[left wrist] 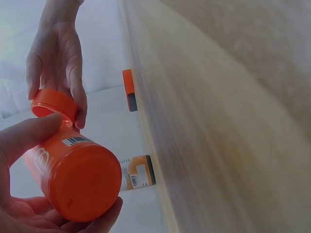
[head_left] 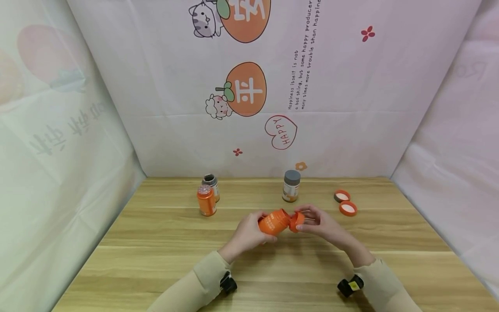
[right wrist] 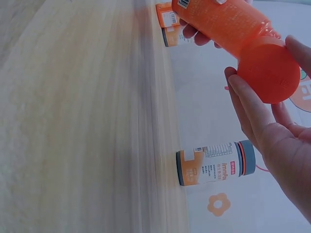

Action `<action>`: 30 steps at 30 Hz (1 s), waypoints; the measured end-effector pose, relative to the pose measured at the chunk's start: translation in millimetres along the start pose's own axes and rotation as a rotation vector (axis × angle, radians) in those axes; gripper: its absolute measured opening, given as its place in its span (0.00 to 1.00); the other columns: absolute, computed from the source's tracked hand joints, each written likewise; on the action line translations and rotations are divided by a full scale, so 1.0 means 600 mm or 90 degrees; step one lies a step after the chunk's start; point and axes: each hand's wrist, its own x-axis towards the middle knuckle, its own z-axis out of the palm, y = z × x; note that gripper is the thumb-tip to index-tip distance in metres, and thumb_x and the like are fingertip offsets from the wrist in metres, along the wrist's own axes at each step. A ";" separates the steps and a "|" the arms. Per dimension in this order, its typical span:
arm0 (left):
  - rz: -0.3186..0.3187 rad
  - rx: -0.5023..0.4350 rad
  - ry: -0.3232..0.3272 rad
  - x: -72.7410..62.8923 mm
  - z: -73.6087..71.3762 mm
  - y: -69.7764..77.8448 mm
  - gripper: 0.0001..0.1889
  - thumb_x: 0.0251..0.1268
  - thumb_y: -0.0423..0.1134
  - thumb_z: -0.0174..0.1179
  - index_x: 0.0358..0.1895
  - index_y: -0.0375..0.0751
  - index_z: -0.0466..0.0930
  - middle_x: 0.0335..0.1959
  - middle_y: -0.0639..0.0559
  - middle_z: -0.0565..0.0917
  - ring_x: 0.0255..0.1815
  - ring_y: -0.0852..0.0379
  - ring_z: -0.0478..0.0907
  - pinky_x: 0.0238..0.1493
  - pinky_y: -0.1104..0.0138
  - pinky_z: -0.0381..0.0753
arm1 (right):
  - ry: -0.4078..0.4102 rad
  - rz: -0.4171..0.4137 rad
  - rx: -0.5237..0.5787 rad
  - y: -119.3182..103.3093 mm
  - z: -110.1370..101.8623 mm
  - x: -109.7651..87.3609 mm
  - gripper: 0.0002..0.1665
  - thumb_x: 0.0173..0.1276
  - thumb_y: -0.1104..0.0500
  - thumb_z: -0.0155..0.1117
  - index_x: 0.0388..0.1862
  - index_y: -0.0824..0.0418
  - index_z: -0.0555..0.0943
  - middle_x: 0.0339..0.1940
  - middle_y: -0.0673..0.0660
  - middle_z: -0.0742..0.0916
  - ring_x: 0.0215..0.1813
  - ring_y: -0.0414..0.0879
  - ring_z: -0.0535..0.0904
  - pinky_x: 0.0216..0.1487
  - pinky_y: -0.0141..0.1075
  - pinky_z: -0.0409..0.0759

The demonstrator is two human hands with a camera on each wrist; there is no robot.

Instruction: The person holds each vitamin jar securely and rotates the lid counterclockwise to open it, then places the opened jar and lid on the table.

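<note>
My left hand grips an orange bottle around its body, tilted with its mouth toward the right. In the left wrist view the bottle's round base faces the camera and the thumb lies along its side. My right hand pinches an orange screw cap by its rim, right at the bottle's mouth. The cap is tipped at an angle to the mouth, and its inside shows in the left wrist view. From the right wrist, the cap's flat top overlaps the bottle's neck.
At the back left stand an orange bottle and, behind it, an uncapped grey bottle. A grey-capped bottle stands at back centre. To the right, a grey-rimmed cap and an orange cap lie inside up on the wooden table.
</note>
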 end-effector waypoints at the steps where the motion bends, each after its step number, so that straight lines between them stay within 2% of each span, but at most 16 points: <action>1: 0.001 0.004 0.002 0.000 -0.001 0.000 0.31 0.38 0.39 0.76 0.51 0.42 0.76 0.41 0.50 0.80 0.34 0.58 0.76 0.29 0.66 0.79 | 0.004 0.003 0.002 0.000 0.000 0.000 0.31 0.64 0.58 0.64 0.63 0.62 0.65 0.63 0.65 0.76 0.61 0.54 0.76 0.54 0.48 0.78; 6: 0.000 0.026 0.013 0.000 -0.004 -0.001 0.32 0.38 0.41 0.76 0.53 0.43 0.76 0.43 0.52 0.81 0.39 0.58 0.76 0.40 0.63 0.77 | 0.012 -0.001 0.001 0.001 0.000 0.002 0.31 0.63 0.58 0.66 0.61 0.63 0.64 0.62 0.67 0.76 0.56 0.47 0.79 0.52 0.50 0.78; 10: -0.006 0.025 0.019 0.000 -0.006 -0.002 0.32 0.38 0.41 0.76 0.53 0.43 0.75 0.44 0.51 0.81 0.40 0.57 0.76 0.42 0.61 0.77 | 0.007 -0.010 0.003 0.004 -0.002 0.001 0.30 0.63 0.59 0.65 0.59 0.66 0.63 0.62 0.71 0.76 0.53 0.47 0.81 0.52 0.50 0.79; 14: -0.004 0.032 0.028 -0.001 -0.009 -0.003 0.32 0.39 0.42 0.76 0.53 0.44 0.75 0.44 0.51 0.81 0.41 0.57 0.76 0.43 0.60 0.76 | 0.003 -0.011 0.011 0.004 -0.004 0.000 0.33 0.64 0.60 0.65 0.60 0.70 0.60 0.60 0.69 0.78 0.52 0.46 0.82 0.51 0.47 0.79; 20: -0.004 0.028 0.039 0.000 -0.014 -0.011 0.29 0.41 0.41 0.75 0.51 0.45 0.74 0.43 0.52 0.81 0.41 0.56 0.76 0.44 0.58 0.76 | 0.018 -0.007 0.005 0.004 -0.006 0.001 0.33 0.63 0.59 0.66 0.61 0.64 0.61 0.62 0.67 0.78 0.51 0.44 0.81 0.50 0.38 0.80; 30: -0.016 0.024 0.044 -0.003 -0.025 -0.020 0.28 0.43 0.41 0.74 0.50 0.45 0.73 0.44 0.52 0.80 0.43 0.55 0.76 0.47 0.56 0.76 | 0.037 -0.018 -0.030 0.013 -0.013 0.003 0.35 0.62 0.59 0.67 0.65 0.59 0.62 0.62 0.68 0.77 0.52 0.41 0.81 0.51 0.31 0.77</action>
